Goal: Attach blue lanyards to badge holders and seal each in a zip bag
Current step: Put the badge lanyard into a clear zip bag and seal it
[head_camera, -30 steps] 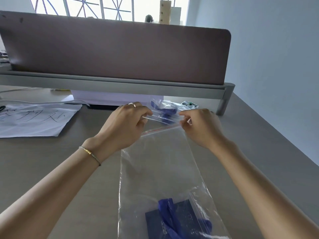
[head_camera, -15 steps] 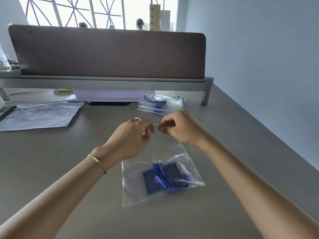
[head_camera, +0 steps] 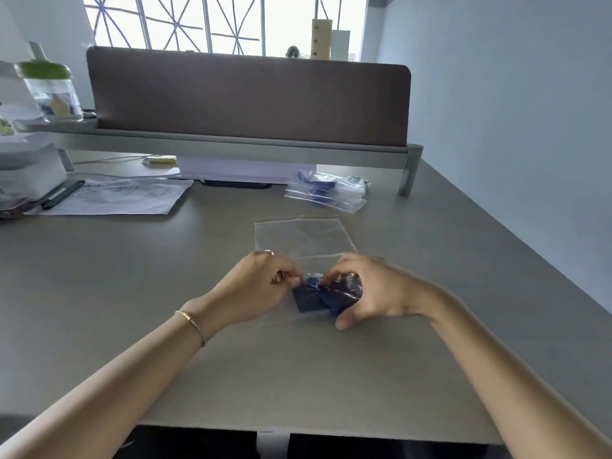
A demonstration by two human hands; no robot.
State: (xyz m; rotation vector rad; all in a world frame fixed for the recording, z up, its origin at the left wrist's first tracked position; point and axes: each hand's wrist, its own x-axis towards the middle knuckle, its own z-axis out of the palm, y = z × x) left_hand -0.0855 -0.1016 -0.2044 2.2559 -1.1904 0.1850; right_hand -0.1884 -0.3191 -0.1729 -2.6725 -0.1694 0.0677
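Observation:
A clear zip bag [head_camera: 299,238] with a red strip along its far edge lies flat on the grey desk [head_camera: 132,276]. Its near end holds a dark blue badge holder [head_camera: 306,298] with a bunched blue lanyard [head_camera: 337,294]. My left hand [head_camera: 255,288] pinches the bag at the left of that bundle. My right hand [head_camera: 374,289] curls round the bundle from the right, thumb under its near side. The fingertips of both hands meet over the lanyard.
A pile of filled zip bags [head_camera: 326,190] lies farther back, near the brown divider [head_camera: 251,97]. A written paper sheet [head_camera: 116,197] and a black pen [head_camera: 61,193] sit at the left. A jar with a green lid [head_camera: 49,91] stands on the shelf.
Both hands left the bag's zip edge and came down to the near end with the badge and lanyard. The bag now lies flat on the desk.

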